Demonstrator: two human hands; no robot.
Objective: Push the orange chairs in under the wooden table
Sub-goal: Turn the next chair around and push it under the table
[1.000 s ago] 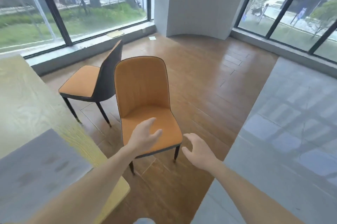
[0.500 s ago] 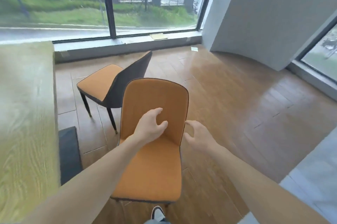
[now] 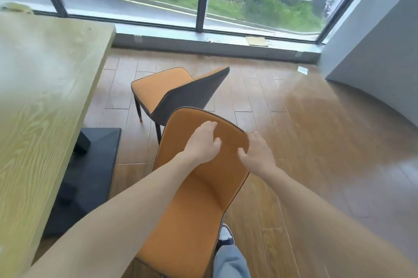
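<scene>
The left hand (image 3: 202, 142) lies over the front face of the backrest of the near orange upholstered chair with dark piping (image 3: 194, 198), fingers bent loosely toward the top edge; whether they truly hook that edge or only rest on the fabric I cannot tell. The right hand (image 3: 256, 155) meets the same backrest at its right-hand corner, thumb on the orange front and fingers reaching around the rim, a half-open grip that looks to be settling on the edge rather than clamped. Both hands on the top of the backrest makes sense as a judgement: it is the highest, widest handle and gives leverage to swing the seat around. This chair stands right of the light wooden table (image 3: 40, 101) with its seat pointing toward the person, not toward the table, so it likely needs turning before it can slide under. The dark pedestal base (image 3: 90, 178) of the table sits on the floor between table edge and chair and could block the legs. Beyond the near chair, farther from the person and also right of the table, the second orange chair with a dark grey shell back (image 3: 178, 94) faces the table but is apart from it, not yet pushed in. A trouser leg and shoe (image 3: 226, 235) show just beside the near chair's seat.
</scene>
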